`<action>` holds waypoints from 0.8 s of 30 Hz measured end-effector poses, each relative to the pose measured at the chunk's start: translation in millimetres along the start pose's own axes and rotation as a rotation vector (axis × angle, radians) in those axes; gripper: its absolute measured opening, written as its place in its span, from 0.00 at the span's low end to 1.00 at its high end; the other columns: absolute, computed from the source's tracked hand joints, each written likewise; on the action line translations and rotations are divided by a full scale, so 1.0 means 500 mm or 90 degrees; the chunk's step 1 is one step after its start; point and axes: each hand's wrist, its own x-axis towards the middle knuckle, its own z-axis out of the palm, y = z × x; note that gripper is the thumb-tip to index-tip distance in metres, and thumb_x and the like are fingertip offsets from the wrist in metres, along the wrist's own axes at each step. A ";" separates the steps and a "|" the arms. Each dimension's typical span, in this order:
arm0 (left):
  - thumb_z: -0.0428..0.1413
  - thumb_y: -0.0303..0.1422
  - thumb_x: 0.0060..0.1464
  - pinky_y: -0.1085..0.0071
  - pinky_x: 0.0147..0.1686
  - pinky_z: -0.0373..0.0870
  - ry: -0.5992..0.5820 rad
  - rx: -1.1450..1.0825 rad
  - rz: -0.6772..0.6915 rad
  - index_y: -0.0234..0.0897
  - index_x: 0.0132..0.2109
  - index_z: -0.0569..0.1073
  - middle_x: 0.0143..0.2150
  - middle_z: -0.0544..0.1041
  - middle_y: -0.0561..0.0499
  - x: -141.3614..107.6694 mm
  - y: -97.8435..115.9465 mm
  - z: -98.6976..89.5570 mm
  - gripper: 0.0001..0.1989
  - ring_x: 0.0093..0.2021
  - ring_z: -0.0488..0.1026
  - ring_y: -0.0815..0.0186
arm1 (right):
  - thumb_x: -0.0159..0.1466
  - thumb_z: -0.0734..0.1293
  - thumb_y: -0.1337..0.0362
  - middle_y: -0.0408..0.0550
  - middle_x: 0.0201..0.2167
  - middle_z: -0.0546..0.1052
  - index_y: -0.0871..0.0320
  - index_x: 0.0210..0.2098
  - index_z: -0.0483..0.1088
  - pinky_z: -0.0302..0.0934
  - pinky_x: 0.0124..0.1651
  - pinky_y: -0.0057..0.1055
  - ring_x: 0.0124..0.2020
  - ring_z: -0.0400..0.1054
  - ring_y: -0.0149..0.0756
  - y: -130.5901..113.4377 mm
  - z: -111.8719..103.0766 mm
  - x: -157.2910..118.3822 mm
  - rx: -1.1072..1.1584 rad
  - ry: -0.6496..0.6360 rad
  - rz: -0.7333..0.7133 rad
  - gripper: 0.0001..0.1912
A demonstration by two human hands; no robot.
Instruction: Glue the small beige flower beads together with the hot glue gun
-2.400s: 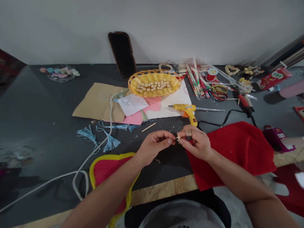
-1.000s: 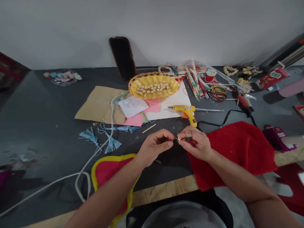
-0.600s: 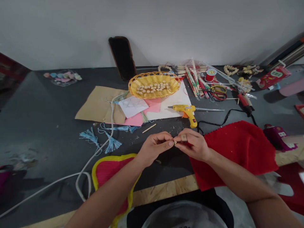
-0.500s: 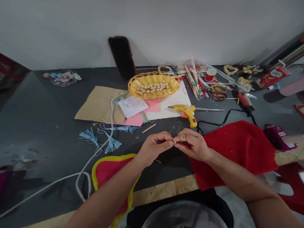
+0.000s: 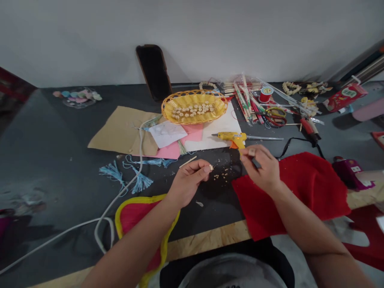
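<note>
My left hand is closed in a pinch on a small cream flower-like piece at its fingertips. My right hand is at the handle of a yellow hot glue gun, thumb and fingers apart; whether they touch the handle is hard to see. A glue stick runs out of the gun's back, and its nozzle points left. Between the hands, several tiny beige bits lie on the dark table. Behind them stands a yellow woven basket with many small cream flower-like pieces in it.
Blue tassels and a white cable lie left. Brown paper is under the basket's left side. Red cloth spreads right. Scissors, a thread spool and packaged sticks sit back right. A phone leans on the wall.
My hands have parted. The right moved right and up to the glue gun's handle; the left stays near its place with the small piece. Tiny beige bits on the table now show.
</note>
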 end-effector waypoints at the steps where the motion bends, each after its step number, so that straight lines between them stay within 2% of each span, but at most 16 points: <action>1: 0.68 0.38 0.43 0.74 0.28 0.58 0.005 -0.011 0.001 0.34 0.29 0.77 0.24 0.69 0.54 0.001 0.001 0.000 0.12 0.25 0.61 0.73 | 0.65 0.64 0.65 0.51 0.37 0.77 0.55 0.40 0.71 0.69 0.40 0.35 0.35 0.72 0.37 0.013 -0.007 0.003 -0.052 -0.009 0.036 0.05; 4: 0.68 0.37 0.44 0.75 0.27 0.58 0.007 -0.036 -0.008 0.35 0.29 0.77 0.26 0.72 0.53 0.002 -0.001 -0.001 0.11 0.25 0.62 0.74 | 0.65 0.65 0.56 0.52 0.36 0.77 0.57 0.42 0.70 0.67 0.38 0.37 0.31 0.70 0.38 0.050 -0.011 0.005 -0.156 -0.076 0.136 0.12; 7: 0.68 0.38 0.45 0.75 0.28 0.59 0.002 -0.046 -0.017 0.35 0.31 0.78 0.29 0.76 0.51 0.002 -0.006 -0.002 0.11 0.25 0.63 0.74 | 0.63 0.66 0.51 0.53 0.37 0.78 0.59 0.44 0.68 0.67 0.38 0.38 0.34 0.73 0.43 0.069 0.006 -0.003 -0.171 -0.133 0.175 0.18; 10: 0.67 0.39 0.45 0.75 0.28 0.59 0.003 -0.041 -0.023 0.35 0.31 0.78 0.29 0.77 0.51 0.001 -0.010 -0.004 0.12 0.26 0.64 0.74 | 0.61 0.67 0.51 0.56 0.40 0.79 0.59 0.45 0.67 0.67 0.39 0.39 0.38 0.74 0.46 0.071 0.024 -0.007 -0.174 -0.163 0.203 0.20; 14: 0.67 0.38 0.46 0.75 0.28 0.60 0.000 -0.032 -0.021 0.34 0.31 0.77 0.29 0.77 0.51 0.001 -0.011 -0.005 0.12 0.26 0.64 0.74 | 0.57 0.68 0.59 0.50 0.35 0.79 0.58 0.46 0.67 0.67 0.36 0.37 0.31 0.74 0.41 0.072 0.027 -0.002 -0.138 -0.178 0.322 0.19; 17: 0.68 0.38 0.45 0.76 0.28 0.59 -0.004 -0.038 -0.023 0.34 0.31 0.77 0.29 0.76 0.51 0.000 -0.010 -0.004 0.12 0.26 0.64 0.75 | 0.55 0.68 0.62 0.50 0.35 0.79 0.58 0.47 0.68 0.68 0.38 0.37 0.33 0.74 0.40 0.076 0.021 0.002 -0.065 -0.124 0.363 0.19; 20: 0.68 0.38 0.44 0.75 0.28 0.59 0.000 -0.048 -0.023 0.34 0.30 0.77 0.28 0.76 0.51 0.000 -0.008 -0.004 0.12 0.25 0.64 0.74 | 0.56 0.69 0.61 0.54 0.42 0.77 0.59 0.48 0.67 0.69 0.41 0.37 0.40 0.74 0.41 0.077 0.013 0.003 0.070 0.036 0.337 0.21; 22: 0.68 0.38 0.44 0.75 0.28 0.59 0.000 -0.050 -0.017 0.34 0.30 0.77 0.28 0.76 0.51 0.000 -0.006 -0.003 0.12 0.25 0.64 0.74 | 0.57 0.70 0.61 0.51 0.41 0.77 0.56 0.48 0.66 0.69 0.38 0.34 0.37 0.73 0.37 0.075 0.006 0.001 0.196 0.106 0.339 0.20; 24: 0.68 0.38 0.44 0.75 0.28 0.59 -0.003 -0.052 -0.012 0.33 0.30 0.77 0.28 0.76 0.51 0.000 -0.005 -0.003 0.13 0.25 0.64 0.74 | 0.57 0.71 0.60 0.45 0.33 0.75 0.55 0.43 0.67 0.67 0.32 0.31 0.30 0.71 0.33 0.071 -0.001 -0.002 0.315 0.082 0.363 0.15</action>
